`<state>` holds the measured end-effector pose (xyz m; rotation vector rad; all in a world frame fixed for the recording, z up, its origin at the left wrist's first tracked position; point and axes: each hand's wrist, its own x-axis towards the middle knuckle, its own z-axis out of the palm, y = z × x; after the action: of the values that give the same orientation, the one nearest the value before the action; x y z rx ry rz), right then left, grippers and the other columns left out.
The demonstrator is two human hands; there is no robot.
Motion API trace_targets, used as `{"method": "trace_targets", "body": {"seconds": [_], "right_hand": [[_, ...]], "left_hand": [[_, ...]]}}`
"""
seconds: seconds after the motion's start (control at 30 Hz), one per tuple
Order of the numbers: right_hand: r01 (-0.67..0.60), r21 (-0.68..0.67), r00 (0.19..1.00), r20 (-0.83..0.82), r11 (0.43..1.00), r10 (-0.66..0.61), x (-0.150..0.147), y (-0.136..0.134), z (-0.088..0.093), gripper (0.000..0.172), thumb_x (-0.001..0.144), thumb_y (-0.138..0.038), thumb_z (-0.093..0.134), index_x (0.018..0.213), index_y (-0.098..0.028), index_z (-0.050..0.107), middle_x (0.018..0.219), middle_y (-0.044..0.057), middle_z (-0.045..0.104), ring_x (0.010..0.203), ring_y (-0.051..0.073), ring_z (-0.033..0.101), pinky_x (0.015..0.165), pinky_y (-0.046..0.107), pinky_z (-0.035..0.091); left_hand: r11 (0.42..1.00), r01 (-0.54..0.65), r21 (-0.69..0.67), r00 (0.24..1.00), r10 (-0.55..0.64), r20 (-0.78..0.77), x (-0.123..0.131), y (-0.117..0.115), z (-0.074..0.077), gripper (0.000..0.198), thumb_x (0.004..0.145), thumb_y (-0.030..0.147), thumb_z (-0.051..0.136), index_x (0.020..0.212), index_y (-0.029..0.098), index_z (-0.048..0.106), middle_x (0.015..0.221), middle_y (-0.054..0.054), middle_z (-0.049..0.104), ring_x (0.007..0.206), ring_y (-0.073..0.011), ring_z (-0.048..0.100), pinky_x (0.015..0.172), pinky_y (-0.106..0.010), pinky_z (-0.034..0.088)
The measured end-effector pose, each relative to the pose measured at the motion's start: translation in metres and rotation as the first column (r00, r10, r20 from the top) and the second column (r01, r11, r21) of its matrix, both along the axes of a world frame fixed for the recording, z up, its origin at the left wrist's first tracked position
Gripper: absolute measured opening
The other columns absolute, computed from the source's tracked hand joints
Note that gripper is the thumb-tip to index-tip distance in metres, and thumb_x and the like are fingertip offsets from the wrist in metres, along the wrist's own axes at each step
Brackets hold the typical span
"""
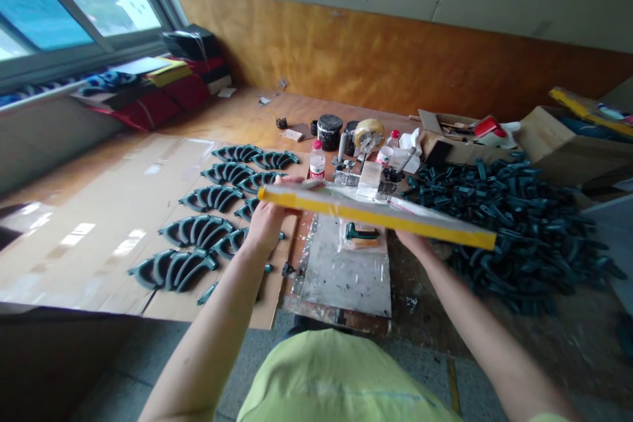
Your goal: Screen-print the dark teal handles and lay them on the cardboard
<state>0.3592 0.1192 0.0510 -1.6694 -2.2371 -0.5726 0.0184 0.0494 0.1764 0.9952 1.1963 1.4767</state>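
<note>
Both my hands lift a long yellow-edged screen-printing frame (376, 214) with translucent mesh above the bench. My left hand (270, 221) grips its left end. My right hand (413, 241) is under its right part, with the fingers hidden behind the frame. Below the frame, a teal plastic handle (361, 232) lies on a paper sheet over a paint-smeared metal plate (343, 277). Rows of dark teal curved plastic parts (195, 231) lie on cardboard (123, 211) left of my left hand. A large heap of similar teal parts (514, 231) lies right of my right hand.
Behind the frame stand black ink cans (330, 132), a tape roll (368, 135) and a plastic bottle (317, 161). Cardboard boxes (568, 145) sit at the right end of the bench. A plywood board (346, 46) runs along the wall, and a window (74, 0) is at the left.
</note>
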Motion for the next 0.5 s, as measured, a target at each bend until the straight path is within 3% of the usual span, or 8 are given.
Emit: {"method": "trace_targets", "body": {"seconds": [0.07,0.1,0.2,0.27,0.3,0.4,0.43,0.5], "right_hand": [[-0.130,-0.121,0.988,-0.100,0.984,0.118,-0.013,-0.019,-0.020,0.013,0.081,-0.019,0.060,0.089,-0.014,0.069,0.075,0.001,0.071,0.065,0.011,0.061,0.061,0.021,0.053],[-0.204,-0.201,0.968,-0.185,0.958,0.167,-0.020,-0.025,-0.026,0.019,0.079,-0.019,0.066,0.097,-0.015,0.068,0.085,0.003,0.072,0.076,0.013,0.064,0.070,0.024,0.054],[-0.334,-0.382,0.900,-0.400,0.862,0.171,-0.030,-0.032,-0.030,0.028,0.077,-0.018,0.070,0.105,-0.018,0.065,0.102,0.008,0.067,0.099,0.021,0.061,0.089,0.037,0.049],[-0.337,-0.411,0.885,-0.446,0.847,0.135,-0.034,-0.034,-0.022,0.015,0.081,-0.017,0.066,0.096,-0.019,0.065,0.097,0.006,0.064,0.096,0.021,0.059,0.089,0.037,0.047],[-0.341,-0.400,0.875,-0.465,0.850,0.133,-0.038,-0.037,-0.016,0.010,0.083,-0.018,0.064,0.093,-0.019,0.065,0.094,0.005,0.062,0.094,0.021,0.059,0.088,0.037,0.047],[-0.403,-0.302,0.832,-0.515,0.864,0.208,-0.065,-0.063,0.002,0.008,0.086,-0.021,0.061,0.093,-0.020,0.065,0.093,0.007,0.060,0.092,0.023,0.056,0.085,0.037,0.046],[-0.449,-0.270,0.815,-0.514,0.852,0.266,-0.079,-0.076,0.006,0.009,0.088,-0.022,0.059,0.094,-0.020,0.065,0.092,0.008,0.060,0.092,0.024,0.056,0.085,0.037,0.046],[-0.577,-0.237,0.764,-0.494,0.781,0.415,-0.107,-0.105,0.012,0.013,0.090,-0.021,0.055,0.099,-0.021,0.066,0.090,0.008,0.060,0.091,0.024,0.056,0.085,0.038,0.045]], "left_hand": [[0.999,0.018,0.039,1.000,-0.017,-0.013,0.006,0.020,0.014,0.049,0.086,0.061,0.050,0.103,0.017,0.064,0.087,-0.005,0.070,0.077,-0.0162,0.066,0.062,-0.023,0.050],[0.999,0.021,0.046,1.000,-0.020,-0.015,0.009,0.027,0.018,0.051,0.088,0.062,0.046,0.106,0.017,0.062,0.086,-0.005,0.070,0.078,-0.0157,0.066,0.063,-0.023,0.050],[0.997,-0.070,0.042,0.998,0.070,-0.007,0.019,0.030,0.012,0.053,0.091,0.061,0.039,0.118,0.018,0.055,0.090,-0.004,0.069,0.079,-0.0148,0.067,0.064,-0.024,0.051],[0.993,-0.087,-0.075,0.996,0.086,-0.016,0.029,0.013,-0.010,0.055,0.088,0.063,0.044,0.119,0.018,0.055,0.090,-0.005,0.070,0.075,-0.0155,0.067,0.060,-0.023,0.050],[0.981,-0.023,-0.191,1.000,0.020,-0.018,0.036,0.000,-0.025,0.058,0.085,0.065,0.048,0.116,0.016,0.057,0.090,-0.007,0.071,0.073,-0.0168,0.067,0.057,-0.024,0.049],[0.801,0.276,-0.532,0.960,-0.258,0.110,0.060,-0.049,-0.071,0.069,0.074,0.072,0.056,0.108,0.013,0.061,0.095,-0.015,0.072,0.073,-0.0228,0.069,0.052,-0.028,0.050],[0.769,0.307,-0.561,0.951,-0.259,0.166,0.067,-0.065,-0.084,0.069,0.073,0.073,0.056,0.107,0.013,0.060,0.097,-0.015,0.072,0.075,-0.0237,0.070,0.053,-0.029,0.051],[0.782,0.258,-0.568,0.963,-0.162,0.214,0.073,-0.088,-0.105,0.065,0.073,0.073,0.055,0.102,0.016,0.059,0.090,-0.011,0.070,0.074,-0.0227,0.070,0.054,-0.027,0.051]]}}
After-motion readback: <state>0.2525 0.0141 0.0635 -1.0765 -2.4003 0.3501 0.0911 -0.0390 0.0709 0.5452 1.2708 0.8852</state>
